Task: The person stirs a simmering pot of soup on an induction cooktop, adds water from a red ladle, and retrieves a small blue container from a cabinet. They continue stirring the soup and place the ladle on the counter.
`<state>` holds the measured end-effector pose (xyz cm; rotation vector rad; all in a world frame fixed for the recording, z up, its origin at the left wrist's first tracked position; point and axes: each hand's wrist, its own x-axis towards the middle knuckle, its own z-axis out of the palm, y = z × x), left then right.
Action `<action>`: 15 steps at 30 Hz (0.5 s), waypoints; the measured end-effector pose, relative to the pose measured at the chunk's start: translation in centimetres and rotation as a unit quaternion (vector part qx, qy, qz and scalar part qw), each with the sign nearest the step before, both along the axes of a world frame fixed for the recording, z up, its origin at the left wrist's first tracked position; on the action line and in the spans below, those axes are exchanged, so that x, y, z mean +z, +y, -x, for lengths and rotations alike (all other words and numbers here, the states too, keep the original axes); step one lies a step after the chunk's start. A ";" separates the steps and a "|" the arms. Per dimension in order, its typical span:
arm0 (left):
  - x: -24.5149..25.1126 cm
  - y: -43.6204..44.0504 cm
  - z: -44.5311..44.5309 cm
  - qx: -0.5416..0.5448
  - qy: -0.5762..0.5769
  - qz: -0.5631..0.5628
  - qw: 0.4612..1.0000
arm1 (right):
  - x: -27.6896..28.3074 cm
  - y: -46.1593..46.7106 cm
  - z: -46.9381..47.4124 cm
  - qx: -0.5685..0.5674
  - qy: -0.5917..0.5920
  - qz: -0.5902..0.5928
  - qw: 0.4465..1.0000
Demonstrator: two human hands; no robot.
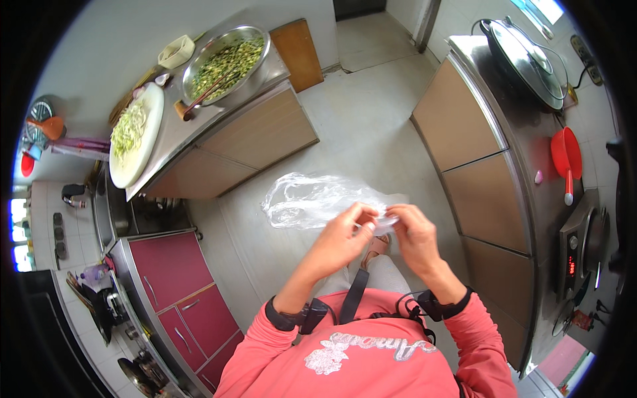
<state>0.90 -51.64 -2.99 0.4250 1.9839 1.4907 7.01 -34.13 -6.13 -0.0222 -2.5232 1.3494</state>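
A clear plastic bag (318, 201) hangs in front of my body above the floor, its far end spread out to the left. My left hand (351, 236) pinches one side of the bag's near end between thumb and fingers. Close beside it on the right, my right hand (415, 231) grips the same gathered end with its fingertips. The fingers of the two hands nearly meet, and the plastic between them is partly hidden.
Ahead left, a counter (174, 124) bears a steel bowl of chopped greens (229, 64), chopsticks and a white board (154, 119) with sliced vegetable. At right, a steel counter (522, 149) holds a lidded pan (522, 59), a red ladle (566, 154) and a cooker (572, 258). Red cabinets (169, 271) stand lower left.
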 end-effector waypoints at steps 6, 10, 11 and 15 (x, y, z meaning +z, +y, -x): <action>-2.2 -9.9 0.5 0.299 0.351 0.297 0.836 | 6.4 0.2 -0.7 -0.048 0.031 -0.055 0.997; -6.2 -15.1 0.5 0.441 0.370 0.332 0.747 | 8.6 -0.9 -1.6 0.030 0.056 -0.001 0.998; -7.1 -16.0 1.3 0.425 0.303 0.265 0.811 | 8.9 -1.4 -1.9 0.043 0.038 0.032 0.998; -7.9 -17.4 3.0 0.380 0.005 -0.075 0.922 | 10.2 -3.0 -2.0 0.119 -0.013 0.056 0.991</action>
